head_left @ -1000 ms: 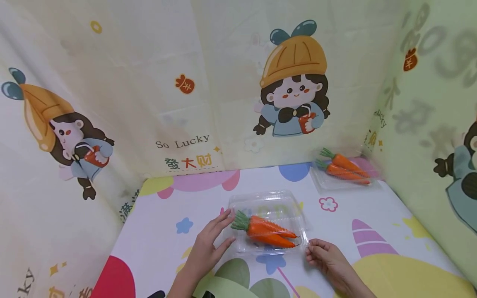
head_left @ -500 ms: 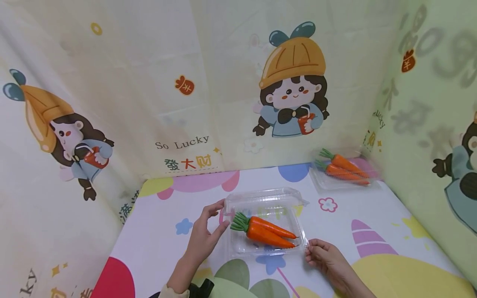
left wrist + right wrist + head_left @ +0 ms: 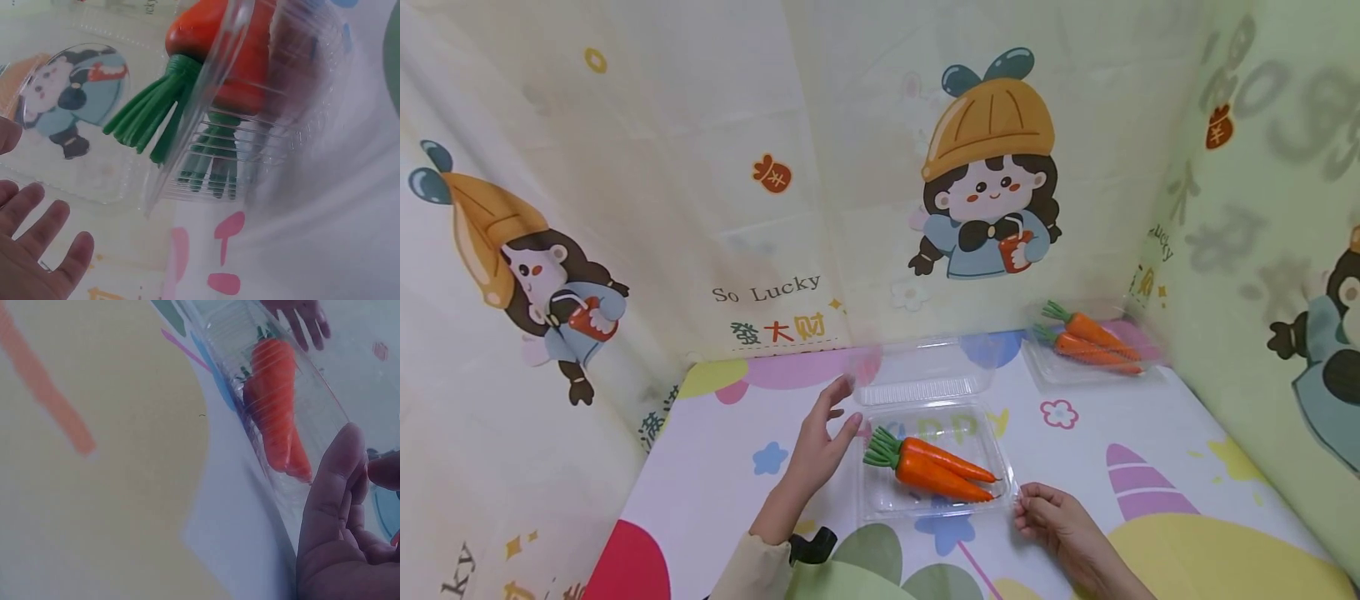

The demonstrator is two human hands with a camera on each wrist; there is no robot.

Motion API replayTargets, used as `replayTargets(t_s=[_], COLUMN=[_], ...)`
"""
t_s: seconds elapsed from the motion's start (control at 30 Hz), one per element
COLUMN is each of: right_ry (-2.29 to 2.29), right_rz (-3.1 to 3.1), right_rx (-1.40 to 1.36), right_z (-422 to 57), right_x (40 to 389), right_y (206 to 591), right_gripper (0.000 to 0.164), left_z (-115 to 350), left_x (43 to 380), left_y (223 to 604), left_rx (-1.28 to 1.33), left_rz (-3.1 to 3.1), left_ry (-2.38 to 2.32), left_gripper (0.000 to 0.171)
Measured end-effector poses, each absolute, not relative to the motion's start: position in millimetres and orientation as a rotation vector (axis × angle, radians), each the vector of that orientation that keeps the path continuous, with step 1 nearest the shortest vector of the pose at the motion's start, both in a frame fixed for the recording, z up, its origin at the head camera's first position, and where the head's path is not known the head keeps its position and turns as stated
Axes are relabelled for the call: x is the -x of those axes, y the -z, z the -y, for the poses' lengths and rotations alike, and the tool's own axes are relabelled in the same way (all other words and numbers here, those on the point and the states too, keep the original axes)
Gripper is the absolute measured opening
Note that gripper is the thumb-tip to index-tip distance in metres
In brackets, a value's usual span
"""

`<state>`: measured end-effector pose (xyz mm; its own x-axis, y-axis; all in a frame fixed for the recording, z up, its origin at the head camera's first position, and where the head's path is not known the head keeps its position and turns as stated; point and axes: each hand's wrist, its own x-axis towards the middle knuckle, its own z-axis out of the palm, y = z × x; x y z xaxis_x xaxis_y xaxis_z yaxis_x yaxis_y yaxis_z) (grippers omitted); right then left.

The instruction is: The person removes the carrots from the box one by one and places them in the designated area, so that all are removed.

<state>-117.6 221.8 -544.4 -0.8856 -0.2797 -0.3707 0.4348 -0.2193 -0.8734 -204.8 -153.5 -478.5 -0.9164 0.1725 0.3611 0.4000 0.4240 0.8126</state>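
Observation:
A clear plastic clamshell box [image 3: 891, 507] sits on the table with two orange carrots [image 3: 928, 471] inside, green tops to the left. Its lid [image 3: 925, 371] stands swung back at the far side. Beside the lid's left edge is my left hand [image 3: 812, 450], fingers loosely bent and holding nothing. In the left wrist view, its fingers [image 3: 47, 228] are spread apart from the box's ribbed wall. My right hand [image 3: 1060, 525] pinches the box's near right corner between thumb and fingertips; the right wrist view shows the index finger [image 3: 334, 469] at the rim.
A second clear box [image 3: 1037, 367] with two carrots [image 3: 1093, 337] stands at the far right of the table. Patterned cloth walls [image 3: 865, 208] enclose the table [image 3: 715, 467] at the back and both sides.
The lid has swung up and back from over the carrots. My left hand has moved away from the carrot tops with it and come off its edge. The right hand has stayed at the corner.

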Motion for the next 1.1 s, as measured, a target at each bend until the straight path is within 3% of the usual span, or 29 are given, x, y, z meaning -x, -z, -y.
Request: replayTargets(t_s=[0.57, 1.1], right_ry=[2.137, 2.127], right_rz=[-1.603, -1.614], right_rx=[-0.186, -0.179], right_z=[-221, -222], right_x=[117, 117], right_y=[541, 543], right_gripper=[0.01, 0.011], left_z=[149, 147], left_x=[223, 211], left_y=[518, 535], left_rx=[0.381, 0.389], left_rz=[2.538, 2.567], left_ry=[1.866, 1.897], left_gripper=[0.073, 0.062])
